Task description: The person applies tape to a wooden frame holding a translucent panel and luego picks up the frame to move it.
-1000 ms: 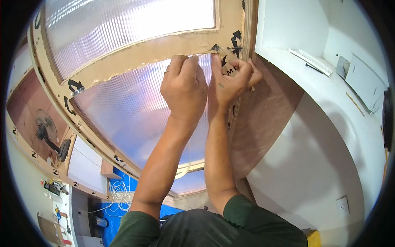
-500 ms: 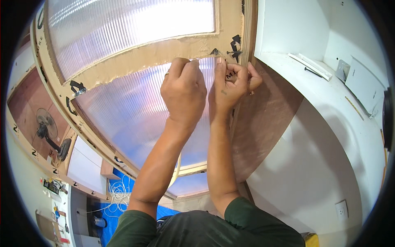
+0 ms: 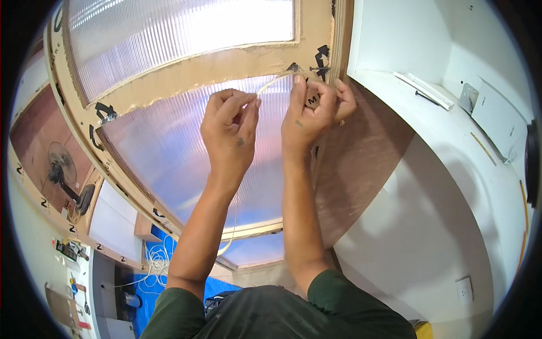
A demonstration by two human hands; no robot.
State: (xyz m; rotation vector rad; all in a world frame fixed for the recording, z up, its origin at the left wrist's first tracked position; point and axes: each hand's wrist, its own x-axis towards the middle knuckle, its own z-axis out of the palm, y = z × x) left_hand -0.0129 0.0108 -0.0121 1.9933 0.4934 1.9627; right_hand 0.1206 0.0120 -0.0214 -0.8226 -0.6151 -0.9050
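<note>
In the upper middle of the frame, the left hand (image 3: 228, 133) pinches a thin pale strip (image 3: 271, 83) between the thumb and the bent first finger. From there the strip makes a small arc toward the upper right, to the edge of a tan wooden frame (image 3: 209, 69). The right hand (image 3: 309, 120) is just to the right, its thumb pointing upward near this edge and its other fingers curled; I cannot tell whether it pinches the strip or only presses on it. Behind both hands lies a ribbed translucent panel (image 3: 169, 144), and a pale curved length hangs below, beside the left forearm. Black tape (image 3: 322, 60) is on the frame at the upper right of the hands. A fan (image 3: 55, 171) stands at the left side, and a coil of white cable (image 3: 157, 263) lies on a blue sheet (image 3: 141, 319) in the lower left.
</note>
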